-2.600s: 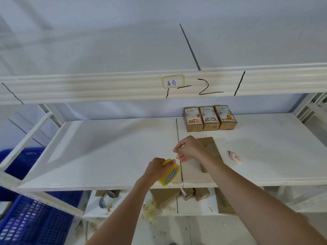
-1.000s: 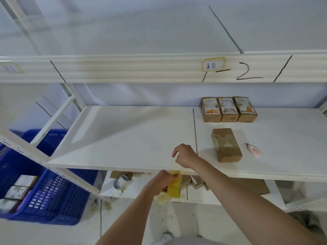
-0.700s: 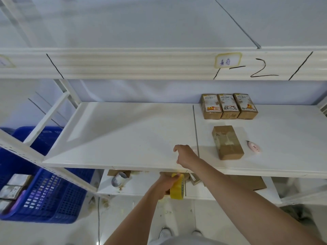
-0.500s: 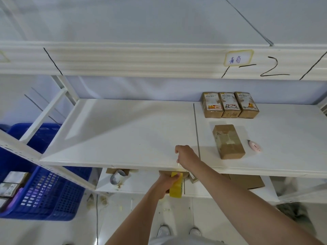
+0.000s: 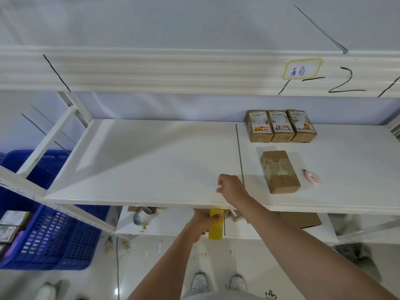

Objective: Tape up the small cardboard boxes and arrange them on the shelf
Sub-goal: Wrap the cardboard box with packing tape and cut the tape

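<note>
The left hand (image 5: 198, 226) has dropped below the shelf (image 5: 151, 161) edge, gripping the yellow tape roll (image 5: 216, 224); the right hand (image 5: 231, 187) above pinches a clear, sticky, flimsy strip. Right of it lies the light, stiff cardboard box (image 5: 280, 172), best held by its long sides.

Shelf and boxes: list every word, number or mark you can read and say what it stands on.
"青岛", handwritten in blue: yellow-edged label on the upper shelf beam.
"2", between black strokes and a dash: drawn on that beam, right of the label.
"5P25", perhaps; black scrawl, uncertain: top of the middle box in the back row.
Printed labels on the left box and right box: too small to read.
Front taped box: no readable text.
</note>
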`<state>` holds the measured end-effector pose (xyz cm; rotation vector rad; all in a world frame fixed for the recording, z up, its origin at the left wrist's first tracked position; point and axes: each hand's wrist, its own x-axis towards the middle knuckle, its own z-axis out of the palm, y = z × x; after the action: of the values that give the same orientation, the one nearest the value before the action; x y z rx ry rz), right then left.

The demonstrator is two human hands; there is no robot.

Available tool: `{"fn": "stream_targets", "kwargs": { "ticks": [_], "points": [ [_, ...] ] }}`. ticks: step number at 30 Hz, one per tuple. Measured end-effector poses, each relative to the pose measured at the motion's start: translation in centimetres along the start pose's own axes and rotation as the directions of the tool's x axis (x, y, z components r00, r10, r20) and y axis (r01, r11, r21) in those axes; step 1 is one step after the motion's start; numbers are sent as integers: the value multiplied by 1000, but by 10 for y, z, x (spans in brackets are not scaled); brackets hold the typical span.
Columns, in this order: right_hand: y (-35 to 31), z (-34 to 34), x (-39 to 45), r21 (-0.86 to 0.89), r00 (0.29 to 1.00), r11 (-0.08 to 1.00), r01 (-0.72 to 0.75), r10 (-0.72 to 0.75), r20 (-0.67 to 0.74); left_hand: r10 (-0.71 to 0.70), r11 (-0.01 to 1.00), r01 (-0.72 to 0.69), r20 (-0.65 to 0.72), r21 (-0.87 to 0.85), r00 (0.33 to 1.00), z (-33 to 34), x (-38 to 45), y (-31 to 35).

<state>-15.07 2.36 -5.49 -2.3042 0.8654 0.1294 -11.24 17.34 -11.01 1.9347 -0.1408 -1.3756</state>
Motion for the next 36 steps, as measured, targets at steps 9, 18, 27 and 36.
{"fn": "stream_targets", "kwargs": {
  "ticks": [9, 18, 27, 36],
  "points": [
    [4, -21, 7, 209, 998, 978, -15, 29, -64, 18, 984, -11, -41, 180, 999, -25, -5, 11],
    [-12, -39, -3, 493, 998, 868, -62, 69, 4, 52, 854, -14, -59, 520, 997, -55, -23, 78],
    [-9, -63, 2, 418, 998, 908, -16, 41, -50, 501, 841, -420, -196, 341, 843, -29, -29, 116],
    [15, -92, -7, 514, 982, 837, -187, 154, 108, 383, 924, -379, -164, 56, 909, 2, -21, 132]
  ]
}}
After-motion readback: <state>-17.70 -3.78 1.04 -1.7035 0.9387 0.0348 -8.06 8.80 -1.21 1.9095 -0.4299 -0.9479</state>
